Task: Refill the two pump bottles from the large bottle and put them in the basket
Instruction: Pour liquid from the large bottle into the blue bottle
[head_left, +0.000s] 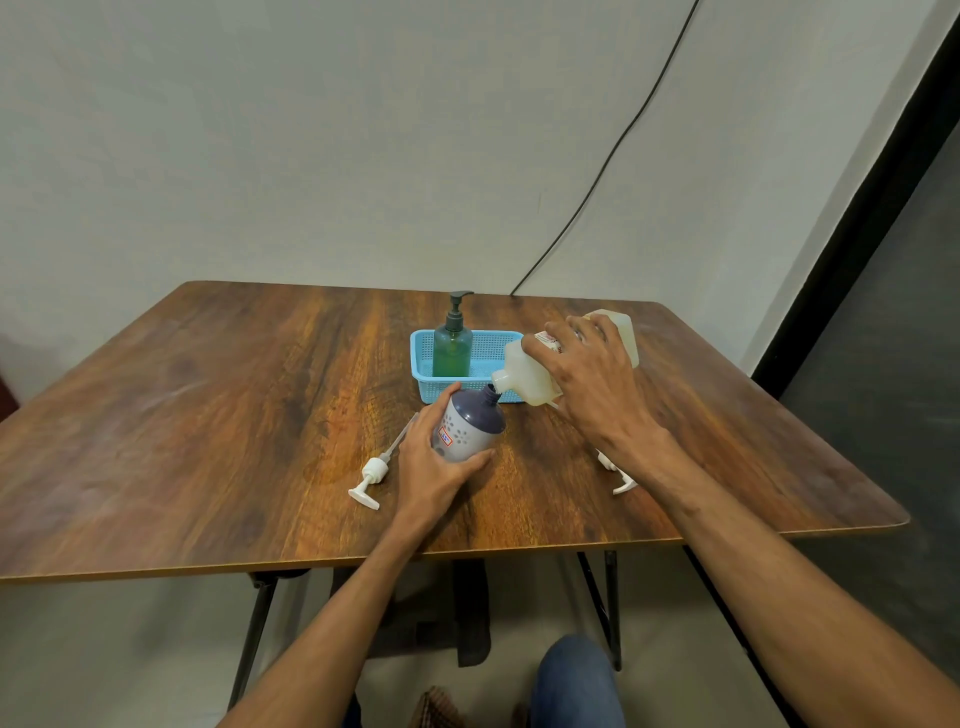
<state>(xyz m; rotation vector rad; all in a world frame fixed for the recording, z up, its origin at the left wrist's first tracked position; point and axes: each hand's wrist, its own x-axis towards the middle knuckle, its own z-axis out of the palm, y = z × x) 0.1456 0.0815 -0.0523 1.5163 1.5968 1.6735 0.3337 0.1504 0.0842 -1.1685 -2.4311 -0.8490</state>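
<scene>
Fingers (478, 459) of our left hand (431, 467) curl round the purple pump bottle (475, 423), tilted on the table (208, 389). Our right hand (587, 374) grips the large bottle (524, 376), mouth at its neck; the green pump bottle (452, 348) stands in the basket (423, 371).

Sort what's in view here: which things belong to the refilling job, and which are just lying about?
Part of the job:
large bottle, tipped in the right hand
purple bottle, held by the left hand
green pump bottle, standing in the blue basket
white pump head on the table
second white pump by the right wrist

Just there:
table
black cable on the wall
</scene>
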